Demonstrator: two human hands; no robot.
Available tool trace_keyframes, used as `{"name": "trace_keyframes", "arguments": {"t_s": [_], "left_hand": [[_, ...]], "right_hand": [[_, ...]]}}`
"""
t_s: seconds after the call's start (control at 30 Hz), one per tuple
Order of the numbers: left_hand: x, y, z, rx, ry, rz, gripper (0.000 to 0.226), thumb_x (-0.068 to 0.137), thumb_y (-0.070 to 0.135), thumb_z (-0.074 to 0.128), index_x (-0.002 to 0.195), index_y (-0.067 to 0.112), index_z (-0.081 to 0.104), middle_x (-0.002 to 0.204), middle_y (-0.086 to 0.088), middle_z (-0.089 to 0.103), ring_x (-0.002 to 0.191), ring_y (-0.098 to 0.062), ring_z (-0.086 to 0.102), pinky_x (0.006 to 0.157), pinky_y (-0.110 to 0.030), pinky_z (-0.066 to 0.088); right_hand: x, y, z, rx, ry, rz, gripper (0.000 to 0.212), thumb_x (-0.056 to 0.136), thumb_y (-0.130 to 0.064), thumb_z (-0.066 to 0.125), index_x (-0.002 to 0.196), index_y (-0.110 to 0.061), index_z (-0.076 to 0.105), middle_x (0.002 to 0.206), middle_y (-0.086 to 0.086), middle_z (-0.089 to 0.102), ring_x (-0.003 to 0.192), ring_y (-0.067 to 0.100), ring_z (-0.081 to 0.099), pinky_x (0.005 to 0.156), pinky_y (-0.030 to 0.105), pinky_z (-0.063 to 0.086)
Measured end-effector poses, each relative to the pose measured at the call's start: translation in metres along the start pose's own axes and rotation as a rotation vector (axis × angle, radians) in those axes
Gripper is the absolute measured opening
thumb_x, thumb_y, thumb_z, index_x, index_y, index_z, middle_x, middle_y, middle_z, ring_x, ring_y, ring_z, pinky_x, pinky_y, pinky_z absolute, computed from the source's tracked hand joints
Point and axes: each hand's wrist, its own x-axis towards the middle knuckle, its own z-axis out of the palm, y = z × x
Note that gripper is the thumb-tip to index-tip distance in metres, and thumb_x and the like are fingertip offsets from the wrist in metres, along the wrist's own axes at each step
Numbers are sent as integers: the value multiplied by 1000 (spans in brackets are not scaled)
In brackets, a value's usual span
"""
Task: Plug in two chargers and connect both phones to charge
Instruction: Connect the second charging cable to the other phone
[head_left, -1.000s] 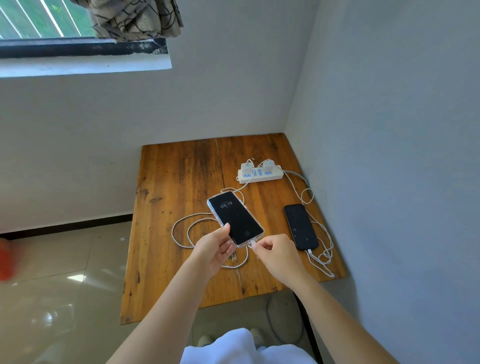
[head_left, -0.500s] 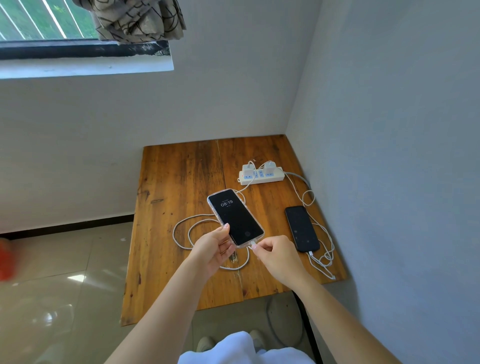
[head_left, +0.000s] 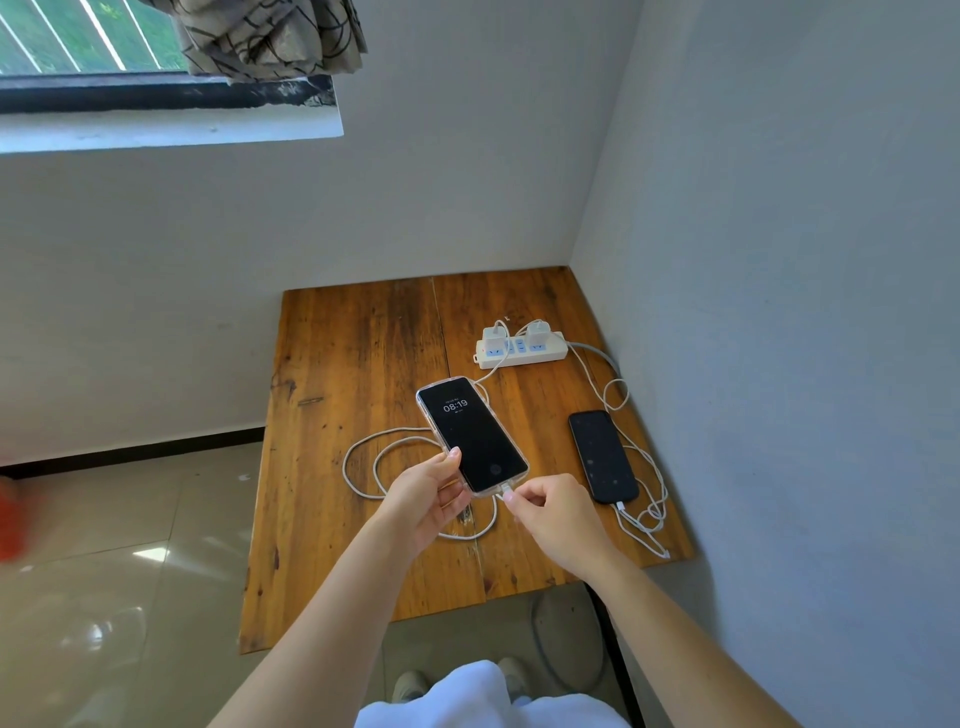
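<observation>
My left hand (head_left: 427, 493) holds a phone in a clear case (head_left: 470, 434) above the wooden table (head_left: 353, 364); its screen shows 08:19. My right hand (head_left: 556, 512) pinches the white cable plug (head_left: 505, 488) at the phone's bottom edge. That cable (head_left: 363, 457) loops on the table. A second, dark phone (head_left: 602, 456) lies flat on the right with a white cable (head_left: 644, 514) in its near end. Two white chargers (head_left: 493, 343) (head_left: 539, 332) sit in the white power strip (head_left: 519, 353) at the back.
The table stands in a corner, with walls behind and to the right. A grey cord (head_left: 597, 356) leaves the strip's right end. Tiled floor (head_left: 119, 561) lies to the left. A window sill (head_left: 171, 130) and a curtain hang above. My shoes (head_left: 410, 686) show below.
The hands and the held phone have barely shifted; the plug stays at the phone's bottom edge. The view has moved slightly.
</observation>
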Motion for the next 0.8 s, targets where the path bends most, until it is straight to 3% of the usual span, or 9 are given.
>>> {"name": "trace_keyframes", "arguments": {"t_s": [0.27,0.8], "left_hand": [[1,0,0,20,5,1,27,93,19,58,119,13,57,108,-14,71,95,-25,70,58,-24,55],[4,2,0,6,17,-6,29,92,18,59,120,11,57,107,-14,71,92,-24,70,55,-23,55]], "right_hand": [[1,2,3,1,-3,19,20,91,-30,58,75,-24,67,64,-12,62,67,10,63,57,10,42],[4,1,3,2,-5,19,21,91,-29,58,74,-23,68,65,-10,63,66,9,62,56,10,42]]}}
